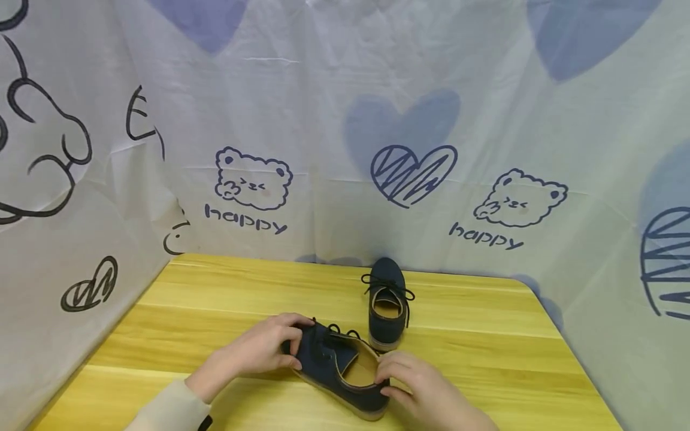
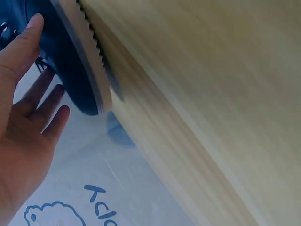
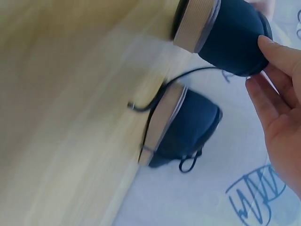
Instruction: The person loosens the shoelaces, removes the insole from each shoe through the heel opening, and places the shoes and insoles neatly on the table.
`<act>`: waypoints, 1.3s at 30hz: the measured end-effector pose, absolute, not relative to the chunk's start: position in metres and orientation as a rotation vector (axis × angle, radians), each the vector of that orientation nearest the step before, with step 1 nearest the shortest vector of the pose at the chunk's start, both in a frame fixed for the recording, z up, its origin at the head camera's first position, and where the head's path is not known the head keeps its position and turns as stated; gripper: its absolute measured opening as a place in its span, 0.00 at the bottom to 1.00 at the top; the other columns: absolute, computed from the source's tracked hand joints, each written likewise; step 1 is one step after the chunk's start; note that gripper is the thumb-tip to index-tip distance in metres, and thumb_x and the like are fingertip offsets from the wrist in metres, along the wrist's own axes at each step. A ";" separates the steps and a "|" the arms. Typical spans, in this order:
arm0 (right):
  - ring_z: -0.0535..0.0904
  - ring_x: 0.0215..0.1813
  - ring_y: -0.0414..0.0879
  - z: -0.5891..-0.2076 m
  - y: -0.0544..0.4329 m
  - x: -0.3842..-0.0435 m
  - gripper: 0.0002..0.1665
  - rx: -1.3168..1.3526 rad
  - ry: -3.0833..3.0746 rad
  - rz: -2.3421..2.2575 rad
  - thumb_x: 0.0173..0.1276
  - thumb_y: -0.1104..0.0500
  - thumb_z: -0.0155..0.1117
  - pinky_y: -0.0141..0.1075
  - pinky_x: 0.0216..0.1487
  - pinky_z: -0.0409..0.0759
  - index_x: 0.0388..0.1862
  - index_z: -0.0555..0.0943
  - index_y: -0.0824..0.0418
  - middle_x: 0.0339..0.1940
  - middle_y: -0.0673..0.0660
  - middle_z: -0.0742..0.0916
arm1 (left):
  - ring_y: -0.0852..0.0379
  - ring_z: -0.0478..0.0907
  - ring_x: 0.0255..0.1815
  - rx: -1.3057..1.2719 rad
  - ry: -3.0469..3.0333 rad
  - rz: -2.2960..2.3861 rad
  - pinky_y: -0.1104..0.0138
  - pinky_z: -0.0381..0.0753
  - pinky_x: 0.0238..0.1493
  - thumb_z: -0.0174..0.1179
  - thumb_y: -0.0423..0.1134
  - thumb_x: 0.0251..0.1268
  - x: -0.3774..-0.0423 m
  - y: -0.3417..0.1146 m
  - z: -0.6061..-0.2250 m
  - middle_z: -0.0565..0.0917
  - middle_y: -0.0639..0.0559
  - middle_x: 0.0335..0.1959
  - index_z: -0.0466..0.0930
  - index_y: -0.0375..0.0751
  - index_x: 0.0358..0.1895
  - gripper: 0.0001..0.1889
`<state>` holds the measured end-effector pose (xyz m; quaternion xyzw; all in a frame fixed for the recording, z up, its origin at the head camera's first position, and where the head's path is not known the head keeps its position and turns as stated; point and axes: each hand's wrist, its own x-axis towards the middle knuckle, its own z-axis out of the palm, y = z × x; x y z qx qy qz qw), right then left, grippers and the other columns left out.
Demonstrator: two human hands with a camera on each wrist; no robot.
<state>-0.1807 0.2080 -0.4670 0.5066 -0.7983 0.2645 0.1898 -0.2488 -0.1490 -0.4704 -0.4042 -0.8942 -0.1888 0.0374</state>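
- Navy near shoe (image 1: 331, 374) lies, in the head view, at the front of the table (image 1: 485, 359), opening up, toe leftward; we log the left hand (image 1: 266, 347) clamped on its toe and the right hand (image 1: 417, 382) pinching the heel.
- Same view: far shoe (image 1: 387, 326) stands upright just behind that heel, toe towards the cloth (image 1: 334, 120), bow tied. Gap looks tight; we would turn the heel gently.
- Left wrist view: thumb presses the toe, three fingers spread off it. We judge the hold light, enough to steer; for any lift we would close those fingers in.
- Sole (image 2: 87, 47) shows beside the table; whether it rests flat we cannot tell.
- Right wrist view: thumb on the heel's outside, fingers opposite, together on it. We judge the heel back a sound guiding point; squeezing hard might fold the collar.
- Lace (image 3: 188, 73) strays between both shoes, owner unclear; we would route it away from the sole.
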 end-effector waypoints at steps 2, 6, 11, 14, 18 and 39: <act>0.83 0.54 0.45 -0.466 0.213 -0.185 0.22 1.413 -2.223 0.722 0.57 0.70 0.79 0.27 0.63 0.76 0.47 0.83 0.54 0.50 0.52 0.87 | 0.44 0.80 0.63 -1.222 -2.756 -0.595 0.50 0.79 0.63 0.81 0.46 0.52 -0.247 -0.152 -0.469 0.81 0.50 0.65 0.76 0.58 0.28 0.17; 0.84 0.53 0.46 -0.465 0.223 -0.195 0.22 1.369 -2.211 0.681 0.55 0.73 0.77 0.27 0.62 0.77 0.46 0.84 0.57 0.50 0.52 0.88 | 0.51 0.82 0.59 -1.220 -2.767 -0.633 0.54 0.82 0.60 0.80 0.44 0.56 -0.244 -0.156 -0.467 0.84 0.57 0.57 0.81 0.58 0.32 0.13; 0.85 0.51 0.46 -0.464 0.232 -0.202 0.21 1.269 -2.266 0.667 0.54 0.75 0.77 0.36 0.55 0.83 0.44 0.86 0.57 0.51 0.50 0.89 | 0.54 0.82 0.57 -1.205 -2.765 -0.666 0.56 0.83 0.58 0.79 0.46 0.58 -0.242 -0.157 -0.466 0.84 0.59 0.55 0.85 0.55 0.43 0.13; 0.85 0.52 0.47 -0.464 0.235 -0.203 0.20 1.227 -2.319 0.698 0.56 0.75 0.77 0.42 0.54 0.85 0.44 0.86 0.57 0.51 0.50 0.89 | 0.53 0.80 0.61 -1.158 -2.804 -0.688 0.55 0.81 0.61 0.79 0.48 0.58 -0.241 -0.155 -0.468 0.82 0.59 0.58 0.85 0.53 0.51 0.19; 0.85 0.53 0.46 -0.462 0.234 -0.202 0.20 1.180 -2.392 0.742 0.59 0.74 0.76 0.45 0.54 0.85 0.46 0.87 0.56 0.52 0.48 0.89 | 0.51 0.77 0.65 -1.091 -2.859 -0.746 0.52 0.78 0.64 0.79 0.49 0.58 -0.241 -0.154 -0.471 0.80 0.58 0.62 0.84 0.52 0.57 0.24; 0.85 0.48 0.41 -0.420 0.189 -0.222 0.16 1.077 -2.913 1.035 0.74 0.64 0.67 0.36 0.49 0.85 0.59 0.84 0.61 0.51 0.55 0.89 | 0.42 0.72 0.66 -1.003 -2.966 -0.961 0.43 0.74 0.64 0.81 0.45 0.52 -0.243 -0.143 -0.463 0.78 0.50 0.64 0.81 0.49 0.66 0.35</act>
